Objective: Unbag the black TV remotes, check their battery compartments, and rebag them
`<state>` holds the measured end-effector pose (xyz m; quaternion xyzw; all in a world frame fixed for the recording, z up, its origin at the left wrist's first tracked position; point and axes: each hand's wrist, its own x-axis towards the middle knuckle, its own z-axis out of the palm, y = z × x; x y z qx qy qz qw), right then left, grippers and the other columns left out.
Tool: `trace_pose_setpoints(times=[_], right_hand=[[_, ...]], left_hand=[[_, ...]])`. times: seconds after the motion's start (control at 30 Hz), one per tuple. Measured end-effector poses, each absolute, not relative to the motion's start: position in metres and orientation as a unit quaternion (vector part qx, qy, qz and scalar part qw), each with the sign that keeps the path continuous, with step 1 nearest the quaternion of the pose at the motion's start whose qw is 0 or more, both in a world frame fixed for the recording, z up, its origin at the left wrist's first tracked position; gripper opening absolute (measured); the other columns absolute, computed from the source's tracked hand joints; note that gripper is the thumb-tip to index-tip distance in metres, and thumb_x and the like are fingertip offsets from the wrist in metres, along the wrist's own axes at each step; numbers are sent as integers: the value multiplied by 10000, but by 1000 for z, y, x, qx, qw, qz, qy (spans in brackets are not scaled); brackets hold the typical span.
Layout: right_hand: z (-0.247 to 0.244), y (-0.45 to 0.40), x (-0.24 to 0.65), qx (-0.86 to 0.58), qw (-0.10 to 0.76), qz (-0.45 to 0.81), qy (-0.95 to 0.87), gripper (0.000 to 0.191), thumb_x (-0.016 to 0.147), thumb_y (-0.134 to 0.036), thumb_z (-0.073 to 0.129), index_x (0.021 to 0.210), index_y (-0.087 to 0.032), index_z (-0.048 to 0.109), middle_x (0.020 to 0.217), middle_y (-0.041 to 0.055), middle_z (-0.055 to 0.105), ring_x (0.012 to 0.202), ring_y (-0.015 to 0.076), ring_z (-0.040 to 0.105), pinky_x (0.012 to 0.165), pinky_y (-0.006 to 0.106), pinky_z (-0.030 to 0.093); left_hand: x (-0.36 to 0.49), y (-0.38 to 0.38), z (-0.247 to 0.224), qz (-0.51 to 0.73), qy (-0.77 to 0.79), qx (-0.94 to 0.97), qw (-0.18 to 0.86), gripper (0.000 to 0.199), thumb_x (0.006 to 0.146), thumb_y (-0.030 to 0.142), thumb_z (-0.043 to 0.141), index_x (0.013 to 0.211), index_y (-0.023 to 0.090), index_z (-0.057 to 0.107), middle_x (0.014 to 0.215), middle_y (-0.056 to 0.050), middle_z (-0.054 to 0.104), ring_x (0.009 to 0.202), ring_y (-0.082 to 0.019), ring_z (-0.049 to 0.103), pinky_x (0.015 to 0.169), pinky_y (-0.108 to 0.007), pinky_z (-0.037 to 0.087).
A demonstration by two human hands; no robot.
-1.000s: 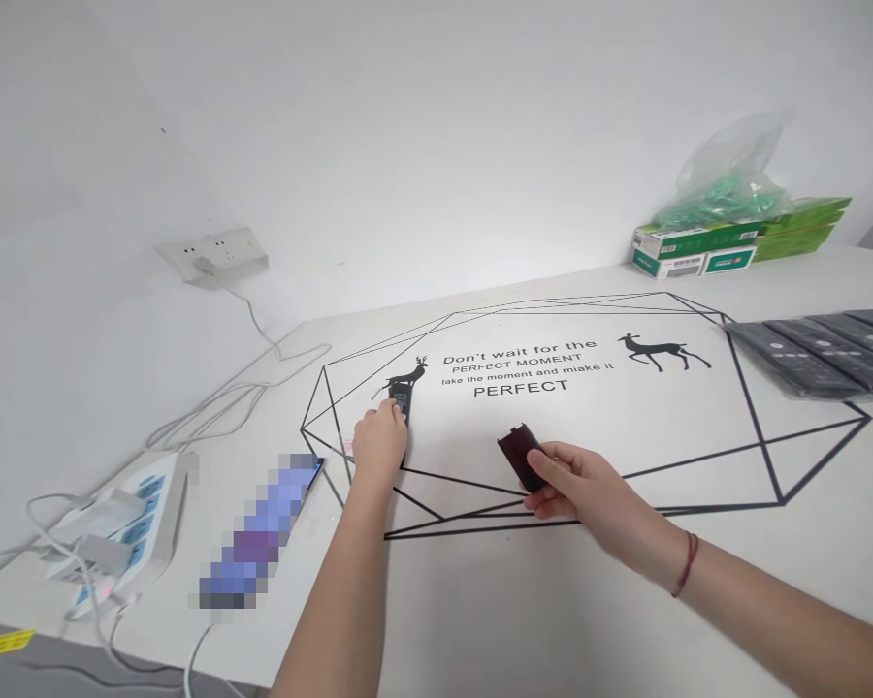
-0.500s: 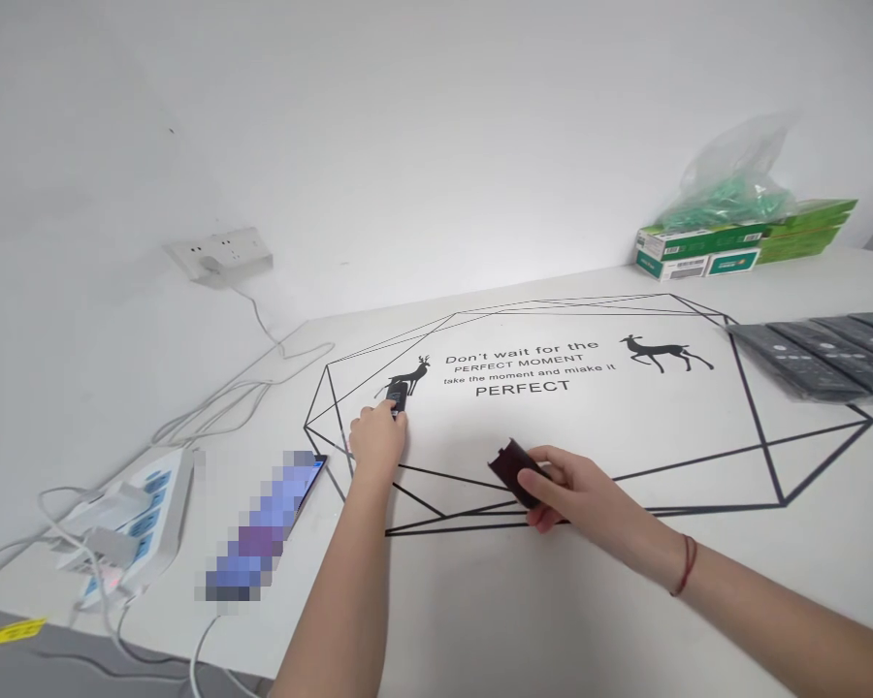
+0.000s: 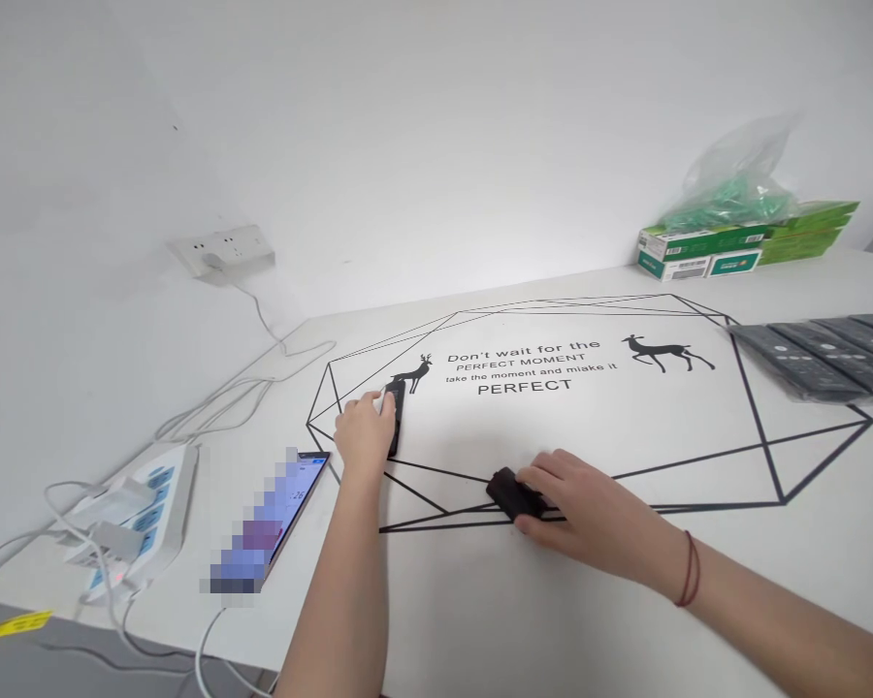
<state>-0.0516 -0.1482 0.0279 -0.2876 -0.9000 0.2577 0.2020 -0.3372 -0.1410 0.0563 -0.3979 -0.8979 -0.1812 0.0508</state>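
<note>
A slim black remote control (image 3: 397,412) lies on the table beside the printed stag. My left hand (image 3: 364,431) is closed along its left side, covering part of it. At the table's front middle, my right hand (image 3: 571,504) grips a small dark piece that looks like a battery cover (image 3: 516,492), its thumb on the near side and fingers on the far side. The cover seems to rest on the white tabletop, and its right end is hidden by the fingers.
A phone (image 3: 276,523) lies left of my left arm. Further left are a power strip (image 3: 152,523) with plugs and cables. Several bagged black remotes (image 3: 822,359) lie at right. Green and white boxes (image 3: 705,252) stand behind under a plastic bag (image 3: 742,184). A wall socket (image 3: 222,252) is at back left.
The left hand has shifted slightly left, and more of the remote shows. My right hand has turned the cover over and lowered it toward the tabletop.
</note>
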Motion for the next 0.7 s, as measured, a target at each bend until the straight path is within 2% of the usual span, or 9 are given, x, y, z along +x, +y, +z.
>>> trace_pose_setpoints(times=[0.13,0.3,0.4,0.53,0.63,0.7], right_hand=[[30,-152,-51,-239,182,253,-919,201,796,-263,594,983,-211,645,837,75,633,809,248,567,681,373,476],[18,-165,-83,-159,236,227,-931,156,830,-281,613,943,-174,619,1181,124,619,1109,286,545,912,436,466],[10,-171,-114,-135,243,208,-938,166,858,-281,592,982,-172,605,1208,122,623,1072,267,587,913,429,475],[8,-175,-150,-126,245,181,-944,219,868,-280,558,1040,-154,606,1227,138,607,1083,266,584,922,418,470],[10,-176,-169,-122,239,164,-949,281,878,-268,509,1115,-138,586,1302,161,553,1162,280,533,948,433,448],[10,-176,-179,-121,234,160,-951,322,878,-274,496,1158,-132,567,1323,166,535,1203,286,497,962,439,432]], left_hand=[[-354,-147,64,-249,-895,-368,45,408,875,355,356,1081,172,657,1095,-135,672,1026,-303,591,887,-406,424],[-369,-151,69,-276,-880,-385,-16,355,836,321,422,1051,201,678,1086,-81,685,1026,-261,599,890,-351,427],[-370,-152,68,-295,-871,-393,-28,372,829,349,436,1084,216,672,1091,-60,680,994,-239,610,875,-330,432],[-368,-150,60,-199,-866,-455,-59,417,757,449,560,1113,265,675,1224,-55,615,1103,-265,559,915,-348,412],[-366,-146,53,-145,-856,-492,-69,460,728,353,610,1162,208,655,1308,-108,549,1200,-261,498,965,-317,379],[-366,-144,51,-142,-849,-504,-74,469,732,269,598,1188,167,637,1301,-128,557,1169,-235,529,957,-281,381]])
